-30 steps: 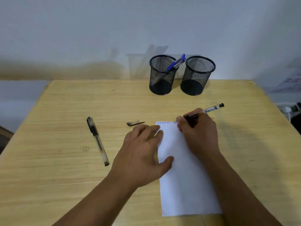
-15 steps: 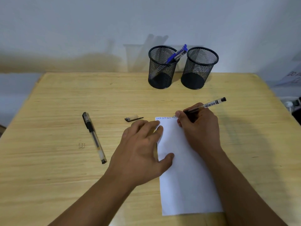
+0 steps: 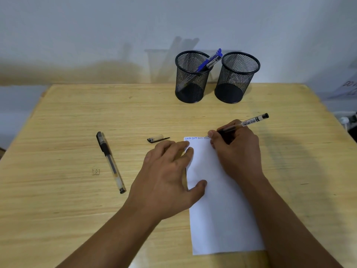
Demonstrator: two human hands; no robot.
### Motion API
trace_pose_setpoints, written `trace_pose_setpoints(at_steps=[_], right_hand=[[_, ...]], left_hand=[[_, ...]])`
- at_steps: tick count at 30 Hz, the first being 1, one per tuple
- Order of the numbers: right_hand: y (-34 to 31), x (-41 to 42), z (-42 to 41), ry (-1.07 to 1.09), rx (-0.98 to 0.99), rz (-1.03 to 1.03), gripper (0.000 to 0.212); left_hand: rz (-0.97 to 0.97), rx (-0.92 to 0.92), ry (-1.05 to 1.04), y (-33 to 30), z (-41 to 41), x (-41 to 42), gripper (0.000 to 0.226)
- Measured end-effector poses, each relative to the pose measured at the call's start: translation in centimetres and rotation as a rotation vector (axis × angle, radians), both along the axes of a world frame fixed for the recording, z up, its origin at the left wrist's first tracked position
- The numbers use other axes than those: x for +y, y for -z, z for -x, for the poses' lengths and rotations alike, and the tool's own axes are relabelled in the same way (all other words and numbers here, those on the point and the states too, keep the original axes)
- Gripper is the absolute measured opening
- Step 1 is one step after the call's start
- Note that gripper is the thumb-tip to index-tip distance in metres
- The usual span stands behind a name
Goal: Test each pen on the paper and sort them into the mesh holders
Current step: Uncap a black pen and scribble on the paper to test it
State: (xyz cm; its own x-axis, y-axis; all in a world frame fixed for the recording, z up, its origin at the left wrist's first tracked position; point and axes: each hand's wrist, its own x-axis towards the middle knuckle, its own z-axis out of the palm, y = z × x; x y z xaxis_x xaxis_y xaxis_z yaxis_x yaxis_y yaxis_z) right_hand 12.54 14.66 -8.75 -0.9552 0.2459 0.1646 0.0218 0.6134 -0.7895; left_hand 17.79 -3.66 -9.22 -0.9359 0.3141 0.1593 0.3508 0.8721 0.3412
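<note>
Nothing shifted but the view: right hand (image 3: 234, 149) still writing with pen (image 3: 249, 122), left hand (image 3: 170, 176) flat, pinning paper (image 3: 222, 209); lifting it risks smearing.

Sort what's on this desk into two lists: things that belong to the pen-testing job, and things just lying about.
Job:
right hand writing with the pen
left hand pressing on the paper
capped pen
loose cap
left mesh holder with blue pen
right mesh holder, which looks empty

Lying about:
printed sheet past the desk's right edge
white object beside it
</note>
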Motion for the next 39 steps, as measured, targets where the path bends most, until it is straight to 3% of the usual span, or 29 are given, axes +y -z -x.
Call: trace_pose_setpoints(at_steps=[39], right_hand=[[-0.21,-0.64,-0.34,0.056,0.008,-0.004,0.012]], left_hand=[[-0.006,0.019,0.004,0.0,0.01,-0.01,0.067]])
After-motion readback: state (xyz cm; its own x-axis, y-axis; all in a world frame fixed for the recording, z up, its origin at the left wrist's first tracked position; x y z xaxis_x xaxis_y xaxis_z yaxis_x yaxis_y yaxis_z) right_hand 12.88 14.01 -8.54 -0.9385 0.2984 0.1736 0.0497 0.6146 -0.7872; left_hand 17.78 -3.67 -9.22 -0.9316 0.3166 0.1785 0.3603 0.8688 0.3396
